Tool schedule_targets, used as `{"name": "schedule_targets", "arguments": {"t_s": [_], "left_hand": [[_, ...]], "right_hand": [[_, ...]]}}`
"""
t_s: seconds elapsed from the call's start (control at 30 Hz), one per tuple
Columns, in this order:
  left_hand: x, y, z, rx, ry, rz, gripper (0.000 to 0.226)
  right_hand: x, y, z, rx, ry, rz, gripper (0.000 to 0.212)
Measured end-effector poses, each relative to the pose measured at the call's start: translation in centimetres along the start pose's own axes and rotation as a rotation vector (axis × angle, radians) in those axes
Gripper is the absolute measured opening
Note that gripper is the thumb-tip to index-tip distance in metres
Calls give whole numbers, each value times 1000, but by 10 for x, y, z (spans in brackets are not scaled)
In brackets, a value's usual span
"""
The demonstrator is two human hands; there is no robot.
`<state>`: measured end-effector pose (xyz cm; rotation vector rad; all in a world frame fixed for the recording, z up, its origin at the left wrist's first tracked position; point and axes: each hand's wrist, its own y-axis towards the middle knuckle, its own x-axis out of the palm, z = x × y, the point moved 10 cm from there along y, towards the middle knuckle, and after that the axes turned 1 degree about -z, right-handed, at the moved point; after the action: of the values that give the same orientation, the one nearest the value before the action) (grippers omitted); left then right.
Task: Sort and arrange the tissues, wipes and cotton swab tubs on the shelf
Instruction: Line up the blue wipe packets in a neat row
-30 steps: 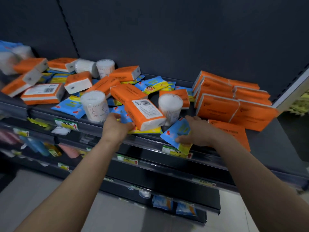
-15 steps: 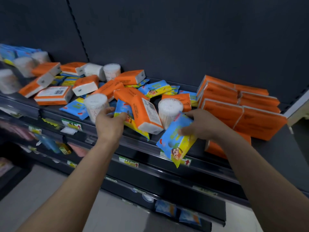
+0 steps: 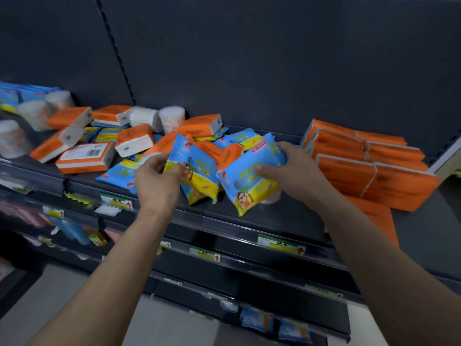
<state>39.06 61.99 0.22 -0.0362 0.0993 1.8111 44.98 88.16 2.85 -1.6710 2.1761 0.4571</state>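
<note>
Two hands work at once at the shelf (image 3: 274, 221). The left hand (image 3: 156, 182) pinches a blue-and-yellow wipes pack (image 3: 197, 168) by its left edge, with the thumb on the printed face and the fingers curled behind. The right hand (image 3: 296, 171) grips a second wipes pack (image 3: 245, 181) by its right side, with the thumb pressed on the front and the fingers wrapped over the top edge. Both packs are lifted and tilted, close beside each other above the front middle of the shelf. From how things lie, the sorting looks only partly done. At the right end a stack of orange tissue packs (image 3: 349, 173) sits in orderly rows against the back panel, and it appears to be the one finished group. Left of it the middle is a jumble. Loose tissue packs (image 3: 82, 158) lie at all angles, and flat wipes packs (image 3: 117, 174) lie under and between them. Two cotton swab tubs (image 3: 172, 118) sit near the back, one upright and one on its side. Farther left, too blurred to count, more pale tubs (image 3: 32, 111) and blue packs sit mixed together. Most wipes, every tub and many tissue packs seem left to group.
</note>
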Motion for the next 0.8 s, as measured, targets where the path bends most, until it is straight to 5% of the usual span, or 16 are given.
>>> {"name": "schedule_targets", "arguments": {"t_s": [0.3,0.57,0.8], "left_hand": [[-36,39,36,187,-12,-137,30],[-83,80,19,29,-258,-201,22],[-132,113,-9,-160,-641,-149,13]], "right_hand": [[23,12,-23,56,66,141,36],[65,16,-56,-30,224,274,46],[106,33,-91,-63,332,374,29]]}}
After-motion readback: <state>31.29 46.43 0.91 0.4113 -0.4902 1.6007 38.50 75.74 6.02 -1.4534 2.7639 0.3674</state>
